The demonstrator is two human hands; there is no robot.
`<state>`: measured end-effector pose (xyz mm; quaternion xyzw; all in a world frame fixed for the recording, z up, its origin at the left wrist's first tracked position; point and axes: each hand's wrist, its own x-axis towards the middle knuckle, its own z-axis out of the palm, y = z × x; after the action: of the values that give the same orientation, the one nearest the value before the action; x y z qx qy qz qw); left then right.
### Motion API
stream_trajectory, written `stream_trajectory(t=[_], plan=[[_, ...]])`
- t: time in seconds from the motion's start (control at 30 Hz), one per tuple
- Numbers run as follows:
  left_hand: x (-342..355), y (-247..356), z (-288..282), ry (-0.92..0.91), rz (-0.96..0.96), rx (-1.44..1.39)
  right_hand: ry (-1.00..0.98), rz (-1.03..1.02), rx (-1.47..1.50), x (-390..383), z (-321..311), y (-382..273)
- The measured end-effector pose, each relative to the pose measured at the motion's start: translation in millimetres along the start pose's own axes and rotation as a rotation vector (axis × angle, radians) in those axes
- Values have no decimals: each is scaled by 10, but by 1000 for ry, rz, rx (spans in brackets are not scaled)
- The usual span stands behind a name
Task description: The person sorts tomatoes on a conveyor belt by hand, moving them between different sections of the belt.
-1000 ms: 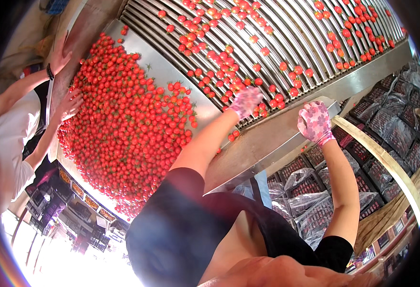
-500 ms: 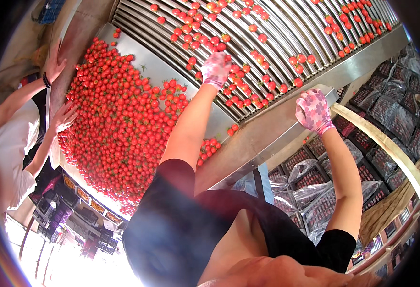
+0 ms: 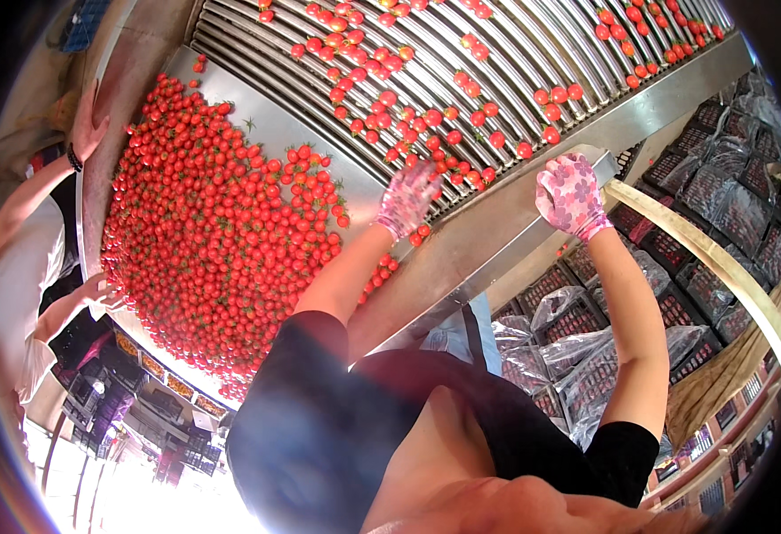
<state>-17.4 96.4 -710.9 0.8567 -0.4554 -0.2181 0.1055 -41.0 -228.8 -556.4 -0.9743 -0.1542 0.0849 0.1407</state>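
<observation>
My left hand (image 3: 407, 198), in a pink floral glove, is over the near lower corner of the metal rollers (image 3: 270, 76), beside a cluster of red tomatoes (image 3: 457, 165). Its fingers look stretched out, though motion blurs them, and no tomato shows held in it. My right hand (image 3: 572, 194), gloved alike, is curled over the end of the metal side rail (image 3: 497, 262). Left of the rollers a large heap of small red tomatoes (image 3: 221, 222), some with green stems, covers much of a sheet-metal surface (image 3: 275, 129).
At the left edge another person's hands (image 3: 88, 129) rest near the heap's rim. Stacked dark crates (image 3: 577, 325) of tomatoes under clear plastic stand at the right, beside a pale curved bar (image 3: 693, 240). More crates (image 3: 97, 400) are at the lower left.
My left hand has moved from the tomatoes on the rollers down toward their near corner. The right hand stays on the rail. The other person's lower hand has drawn back from the heap.
</observation>
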Motion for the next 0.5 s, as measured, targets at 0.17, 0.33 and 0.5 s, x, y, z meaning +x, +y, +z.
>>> stream_trajectory(t=[0.17, 0.33, 0.5], plan=[[710, 445, 5, 151, 212, -148, -1, 3, -11, -12, -15, -7], [1038, 530, 180, -148, 73, -300, 25, -35, -18, 54, -45, -24], [949, 410, 43, 138, 171, -216, 17, -12, -22, 3, -31, 2]])
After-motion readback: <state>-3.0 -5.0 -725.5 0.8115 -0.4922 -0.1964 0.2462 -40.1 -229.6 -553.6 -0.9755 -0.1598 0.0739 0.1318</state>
